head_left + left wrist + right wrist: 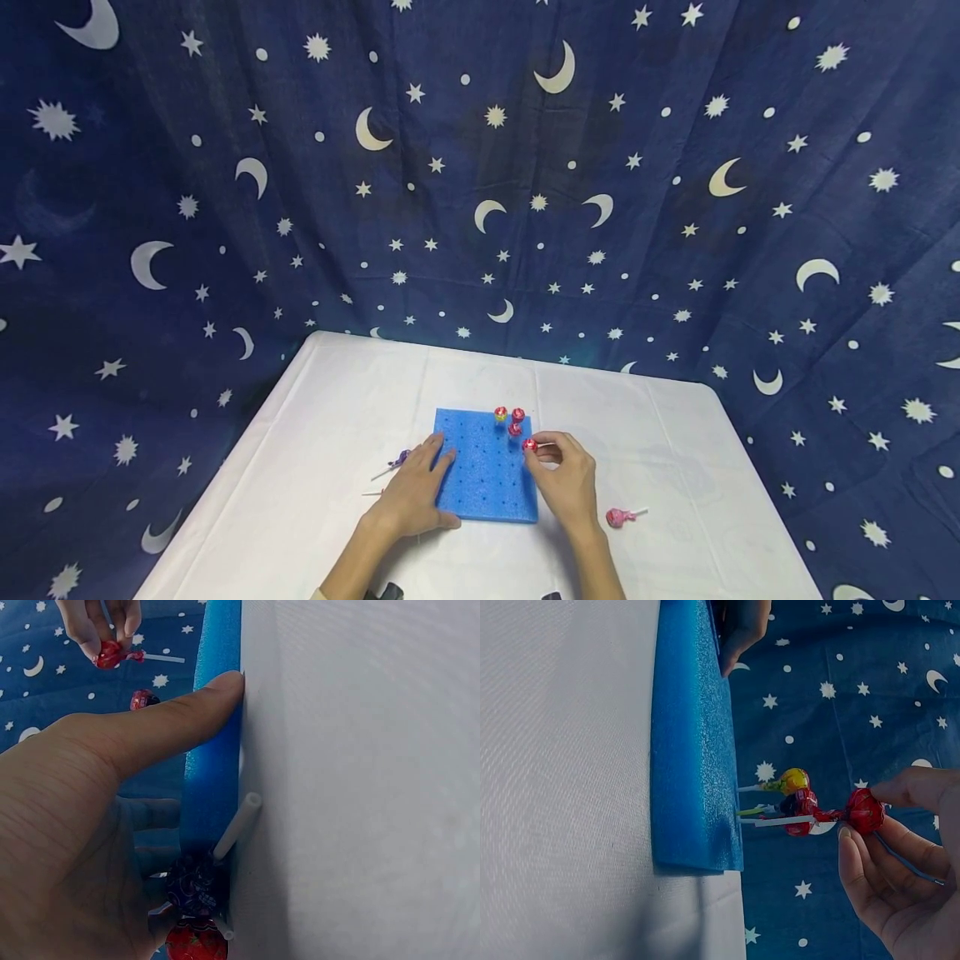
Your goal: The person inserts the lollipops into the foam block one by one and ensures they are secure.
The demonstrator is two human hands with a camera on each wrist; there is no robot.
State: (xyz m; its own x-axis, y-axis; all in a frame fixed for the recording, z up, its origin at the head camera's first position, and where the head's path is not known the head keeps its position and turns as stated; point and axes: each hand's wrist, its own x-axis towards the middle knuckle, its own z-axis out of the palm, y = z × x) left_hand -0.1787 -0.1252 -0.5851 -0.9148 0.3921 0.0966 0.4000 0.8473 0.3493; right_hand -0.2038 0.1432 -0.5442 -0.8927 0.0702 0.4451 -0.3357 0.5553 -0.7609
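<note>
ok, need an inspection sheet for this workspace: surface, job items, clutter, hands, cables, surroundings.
Surface: white-covered table.
Job items: blue board with small holes; three lollipops standing in it, far right; purple lollipop and red lollipop loose at left; pink lollipop loose at right.
Clutter: two dark objects at the head view's bottom edge, unclear.
Left hand: rests on the board's left edge.
Right hand: pinches a red-wrapped lollipop.
Cables: nothing certain; thin blue strand by the right hand, unclear.
Surroundings: blue moon-and-star cloth.
</note>
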